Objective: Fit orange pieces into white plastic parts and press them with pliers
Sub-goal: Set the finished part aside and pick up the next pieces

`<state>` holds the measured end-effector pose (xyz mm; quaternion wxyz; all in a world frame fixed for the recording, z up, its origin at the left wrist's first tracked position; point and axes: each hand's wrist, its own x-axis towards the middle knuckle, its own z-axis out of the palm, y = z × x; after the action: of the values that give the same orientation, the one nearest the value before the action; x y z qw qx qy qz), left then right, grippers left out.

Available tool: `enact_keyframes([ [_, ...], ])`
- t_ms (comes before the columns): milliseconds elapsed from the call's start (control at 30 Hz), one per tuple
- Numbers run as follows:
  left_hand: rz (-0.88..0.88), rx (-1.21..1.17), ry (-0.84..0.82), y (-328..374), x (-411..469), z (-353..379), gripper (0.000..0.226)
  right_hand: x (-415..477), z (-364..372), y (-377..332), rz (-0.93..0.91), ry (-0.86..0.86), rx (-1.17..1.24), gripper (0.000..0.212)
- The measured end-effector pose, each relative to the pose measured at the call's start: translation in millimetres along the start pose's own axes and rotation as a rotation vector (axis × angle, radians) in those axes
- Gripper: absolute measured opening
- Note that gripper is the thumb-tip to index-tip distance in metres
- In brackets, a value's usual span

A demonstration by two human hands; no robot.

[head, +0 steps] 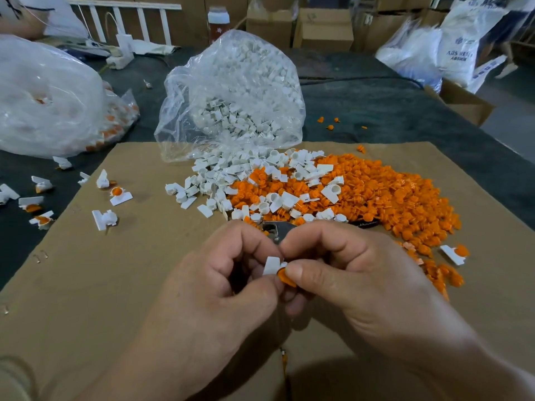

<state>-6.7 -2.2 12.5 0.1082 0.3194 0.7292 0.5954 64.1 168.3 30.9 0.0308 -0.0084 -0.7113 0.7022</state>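
My left hand (220,282) pinches a small white plastic part (271,265) over the cardboard sheet (115,285). My right hand (356,273) pinches an orange piece (285,277) against that part's lower end. Just beyond my fingers lie the pliers (276,228), mostly hidden by my hands and the piles. A heap of loose orange pieces (390,198) spreads on the right of the cardboard. Loose white parts (231,180) spill from a clear bag (231,91) in the middle.
Several fitted white-and-orange parts (118,195) lie scattered at the left of the cardboard and on the dark table (376,105). A large clear bag (49,99) sits at far left. Cardboard boxes (322,28) and white sacks (451,47) stand behind.
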Motion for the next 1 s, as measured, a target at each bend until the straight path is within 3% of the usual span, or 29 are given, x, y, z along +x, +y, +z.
enact_keyframes([
  [200, -0.027, -0.046, -0.001, -7.7, 2.5, 0.8, 0.024, 2.1, 2.3, 2.0, 0.026, 0.031, 0.015, 0.015],
  [300, -0.059, -0.050, 0.063, -10.3, 7.6, 2.7, 0.030, 3.1, 2.5, 2.4, 0.036, 0.075, -0.147, 0.015],
  [367, -0.107, -0.105, 0.112, -12.0, 12.4, -0.2, 0.033, 0.5, -5.7, 3.3, -0.088, 0.199, -0.488, 0.013],
  [433, -0.177, -0.175, 0.182, -13.5, 18.0, -5.1, 0.028, -0.8, -15.0, -1.5, -0.266, 0.309, -0.997, 0.024],
  [467, -0.207, -0.227, 0.213, -13.6, 20.3, -7.2, 0.025, -0.1, -17.6, -4.1, -0.254, 0.280, -1.176, 0.034],
  [533, -0.245, -0.341, 0.242, -11.0, 23.8, -9.3, 0.019, 1.6, -19.6, -4.0, -0.042, 0.143, -1.392, 0.056],
  [633, -0.273, -0.356, 0.216, -6.9, 24.2, -8.8, 0.023, 2.4, -26.2, 0.0, 0.167, -0.003, -1.479, 0.071],
  [1000, -0.292, -0.415, 0.157, -11.1, 17.8, -10.1, 0.008, 7.7, -33.8, 9.6, 0.105, 0.007, -1.519, 0.071],
])
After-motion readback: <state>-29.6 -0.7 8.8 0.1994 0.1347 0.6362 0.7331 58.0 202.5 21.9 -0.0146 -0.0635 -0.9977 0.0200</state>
